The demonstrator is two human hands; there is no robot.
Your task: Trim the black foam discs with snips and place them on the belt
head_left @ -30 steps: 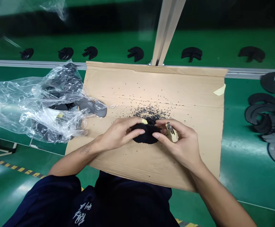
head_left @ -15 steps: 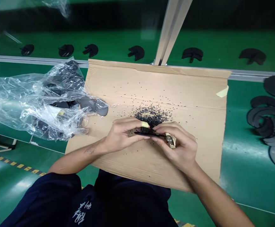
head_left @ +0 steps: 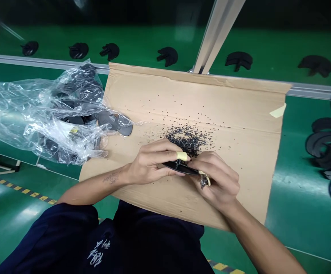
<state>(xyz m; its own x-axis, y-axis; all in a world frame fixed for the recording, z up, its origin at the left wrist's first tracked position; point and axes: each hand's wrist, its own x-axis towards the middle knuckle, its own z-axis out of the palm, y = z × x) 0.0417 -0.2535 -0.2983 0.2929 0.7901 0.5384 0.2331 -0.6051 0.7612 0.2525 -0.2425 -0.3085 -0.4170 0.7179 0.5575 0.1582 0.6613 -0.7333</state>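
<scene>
With my left hand (head_left: pixel 154 163), fingers closed and one wrapped in yellow tape (head_left: pixel 181 156), I grip a flat black part (head_left: pixel 179 167), tilted nearly edge-on above the cardboard sheet (head_left: pixel 142 95). My right hand (head_left: pixel 219 177) is curled around a small cream-and-metal tool (head_left: pixel 205 179), its fingers at the part's right end. Just beyond lie scattered black bits (head_left: pixel 189 142); a clear plastic bag (head_left: pixel 17 101) sits to my left on the green worktop (head_left: pixel 293 205).
</scene>
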